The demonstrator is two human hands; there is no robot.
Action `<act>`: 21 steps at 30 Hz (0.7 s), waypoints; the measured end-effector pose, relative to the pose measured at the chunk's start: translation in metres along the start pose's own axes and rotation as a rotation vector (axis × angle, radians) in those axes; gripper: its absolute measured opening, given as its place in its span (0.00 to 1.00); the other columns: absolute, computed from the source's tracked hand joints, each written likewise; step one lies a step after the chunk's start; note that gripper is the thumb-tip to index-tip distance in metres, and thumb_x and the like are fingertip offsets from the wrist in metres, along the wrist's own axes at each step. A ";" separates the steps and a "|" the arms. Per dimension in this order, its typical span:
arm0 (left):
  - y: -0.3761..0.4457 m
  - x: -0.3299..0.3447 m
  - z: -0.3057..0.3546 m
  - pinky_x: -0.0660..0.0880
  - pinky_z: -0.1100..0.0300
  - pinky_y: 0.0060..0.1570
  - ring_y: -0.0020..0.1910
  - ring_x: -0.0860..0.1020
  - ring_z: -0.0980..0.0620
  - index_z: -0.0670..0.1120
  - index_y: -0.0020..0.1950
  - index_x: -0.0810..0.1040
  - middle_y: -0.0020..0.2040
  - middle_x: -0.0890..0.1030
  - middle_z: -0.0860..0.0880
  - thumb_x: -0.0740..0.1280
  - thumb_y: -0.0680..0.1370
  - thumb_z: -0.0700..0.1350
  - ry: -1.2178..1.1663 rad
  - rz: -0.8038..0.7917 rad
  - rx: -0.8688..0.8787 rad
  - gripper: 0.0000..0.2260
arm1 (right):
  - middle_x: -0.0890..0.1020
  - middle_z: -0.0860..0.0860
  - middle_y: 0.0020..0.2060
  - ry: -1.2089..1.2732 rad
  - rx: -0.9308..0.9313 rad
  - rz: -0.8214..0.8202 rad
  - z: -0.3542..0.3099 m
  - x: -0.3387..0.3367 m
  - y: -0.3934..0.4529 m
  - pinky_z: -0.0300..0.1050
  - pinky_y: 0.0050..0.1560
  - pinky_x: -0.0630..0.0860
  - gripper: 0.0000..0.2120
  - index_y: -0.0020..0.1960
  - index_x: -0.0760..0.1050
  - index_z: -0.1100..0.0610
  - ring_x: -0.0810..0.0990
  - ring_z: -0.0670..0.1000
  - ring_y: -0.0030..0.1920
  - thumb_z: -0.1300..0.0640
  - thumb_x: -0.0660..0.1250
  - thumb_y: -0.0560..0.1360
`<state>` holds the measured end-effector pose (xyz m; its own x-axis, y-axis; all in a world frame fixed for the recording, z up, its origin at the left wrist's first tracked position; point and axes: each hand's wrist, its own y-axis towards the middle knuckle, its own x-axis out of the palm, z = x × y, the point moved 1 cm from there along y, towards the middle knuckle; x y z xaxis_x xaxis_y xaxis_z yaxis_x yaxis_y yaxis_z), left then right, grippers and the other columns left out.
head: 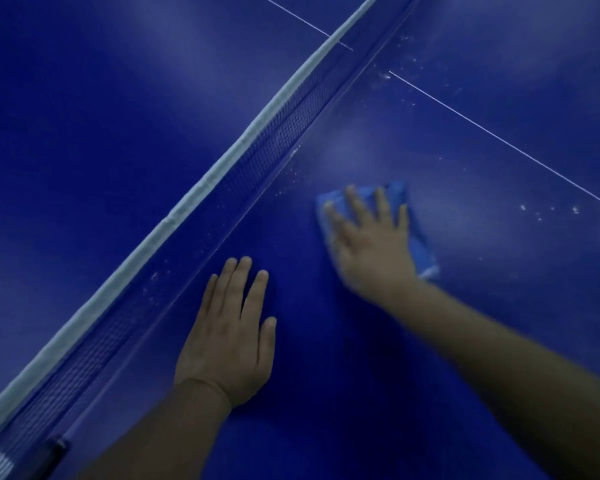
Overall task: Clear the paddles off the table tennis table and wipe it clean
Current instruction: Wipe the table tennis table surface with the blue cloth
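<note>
Step in hand: wiping. Our right hand [369, 237], fingers spread flat, presses a blue cloth [414, 233] on the blue surface [499, 306] near the net [257, 157]; left hand [229, 337] rests flat, grip holding nothing. Next, we judge: sweep toward the white specks [548, 211]. No paddles in view; right hand blurred.

- Left hand [227, 336]: bare, no glove, no ring on any visible finger.
- Left wrist: bare, with skin creases running across it; no watch or band.
- Left forearm [160, 434]: uncovered along its full visible length; no sleeve edge shows.
- Right hand [368, 237]: bare, no glove, no ring; outline blurred.
- Right forearm [499, 351]: uncovered to the frame edge; no sleeve, watch or band.
- Fingernails: short and unpainted where they can be made out.
</note>
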<state>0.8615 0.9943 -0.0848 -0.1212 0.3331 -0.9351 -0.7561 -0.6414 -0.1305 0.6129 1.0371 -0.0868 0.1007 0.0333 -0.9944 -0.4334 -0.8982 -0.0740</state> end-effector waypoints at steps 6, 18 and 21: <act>-0.001 0.002 -0.001 0.46 0.49 0.77 0.81 0.49 0.43 0.41 0.80 0.55 0.82 0.52 0.40 0.51 0.83 0.52 0.008 0.035 0.016 0.28 | 0.57 0.49 0.81 0.071 -0.349 -0.038 -0.074 0.007 0.030 0.73 0.75 0.44 0.26 0.78 0.60 0.40 0.49 0.62 0.80 0.40 0.44 0.82; 0.000 -0.001 0.002 0.47 0.46 0.76 0.81 0.51 0.43 0.42 0.78 0.62 0.81 0.57 0.40 0.51 0.82 0.51 0.064 -0.039 0.019 0.26 | 0.50 0.50 0.82 0.066 0.243 0.017 0.002 -0.006 0.119 0.76 0.72 0.42 0.27 0.81 0.51 0.44 0.44 0.66 0.80 0.42 0.42 0.83; 0.000 0.000 0.002 0.48 0.46 0.75 0.80 0.52 0.43 0.42 0.78 0.62 0.80 0.57 0.40 0.51 0.82 0.51 0.081 -0.029 0.022 0.27 | 0.54 0.47 0.81 -0.006 -0.109 -0.061 -0.009 -0.001 0.091 0.73 0.73 0.44 0.28 0.81 0.53 0.43 0.48 0.61 0.80 0.39 0.40 0.82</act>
<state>0.8601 0.9956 -0.0844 -0.0475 0.2936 -0.9548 -0.7727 -0.6165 -0.1511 0.5815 0.9513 -0.0919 0.1181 0.0914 -0.9888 -0.3269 -0.9367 -0.1256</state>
